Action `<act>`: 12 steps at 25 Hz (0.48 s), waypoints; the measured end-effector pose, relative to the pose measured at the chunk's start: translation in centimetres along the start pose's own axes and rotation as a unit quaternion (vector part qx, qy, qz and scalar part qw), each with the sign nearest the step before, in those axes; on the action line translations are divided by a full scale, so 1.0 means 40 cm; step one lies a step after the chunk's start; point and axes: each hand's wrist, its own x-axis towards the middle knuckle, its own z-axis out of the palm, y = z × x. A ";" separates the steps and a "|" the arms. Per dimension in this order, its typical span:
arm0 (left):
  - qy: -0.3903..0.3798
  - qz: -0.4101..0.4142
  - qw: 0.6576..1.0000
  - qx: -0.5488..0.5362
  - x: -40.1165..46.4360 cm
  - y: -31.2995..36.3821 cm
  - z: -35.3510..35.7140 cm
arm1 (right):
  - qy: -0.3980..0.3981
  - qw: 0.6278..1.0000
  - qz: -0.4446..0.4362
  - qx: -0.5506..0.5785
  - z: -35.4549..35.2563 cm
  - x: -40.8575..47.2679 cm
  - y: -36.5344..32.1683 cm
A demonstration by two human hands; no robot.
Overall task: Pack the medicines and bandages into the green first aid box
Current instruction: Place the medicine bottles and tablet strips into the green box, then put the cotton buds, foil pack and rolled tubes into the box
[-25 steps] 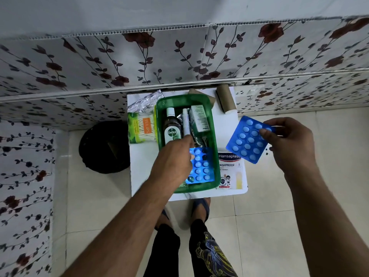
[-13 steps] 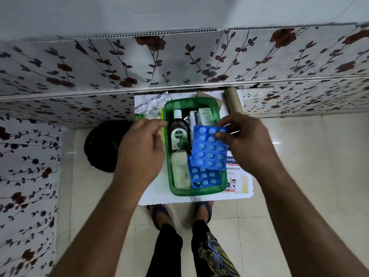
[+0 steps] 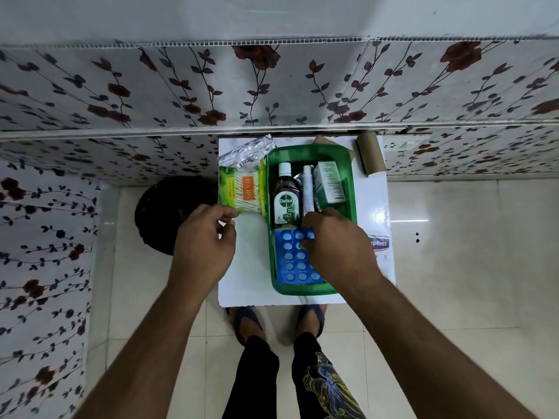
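Observation:
The green first aid box (image 3: pixel 352 189) stands on a small white table (image 3: pixel 251 267). Inside lie a Dettol bottle (image 3: pixel 286 201), a white tube (image 3: pixel 308 189), a green-white carton (image 3: pixel 329 182) and blue blister packs (image 3: pixel 292 258) at the near end. My right hand (image 3: pixel 335 246) is inside the box, fingers pinching the top blue blister pack at its far edge. My left hand (image 3: pixel 205 240) hovers over the table left of the box, fingers curled at the near edge of a cotton swab packet (image 3: pixel 242 189); whether it grips the packet is unclear.
A silver foil strip (image 3: pixel 245 152) lies behind the swab packet. A brown roll (image 3: pixel 370 157) lies at the table's back right. A Hansaplast box (image 3: pixel 379 246) sits right of the green box, partly hidden by my arm. A black round object (image 3: pixel 163 213) stands on the floor, left.
My right hand has lowered the second blue blister pack into the box onto the first. My left hand has moved down and left, baring the swab packet.

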 end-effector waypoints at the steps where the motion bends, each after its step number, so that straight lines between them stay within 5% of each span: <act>1: -0.003 -0.001 1.000 -0.001 0.002 0.000 0.001 | 0.000 1.000 -0.009 -0.024 -0.002 -0.003 -0.004; 5: -0.004 0.006 1.000 -0.005 0.012 0.001 -0.006 | 0.001 1.000 -0.015 -0.022 -0.027 -0.023 -0.007; 10: 0.029 -0.058 0.998 -0.019 0.067 -0.009 -0.004 | 0.251 0.939 0.113 0.207 -0.150 0.062 0.100; 12: 0.015 -0.127 0.991 -0.030 0.117 -0.020 0.012 | 0.243 0.939 0.184 0.161 -0.151 0.154 0.176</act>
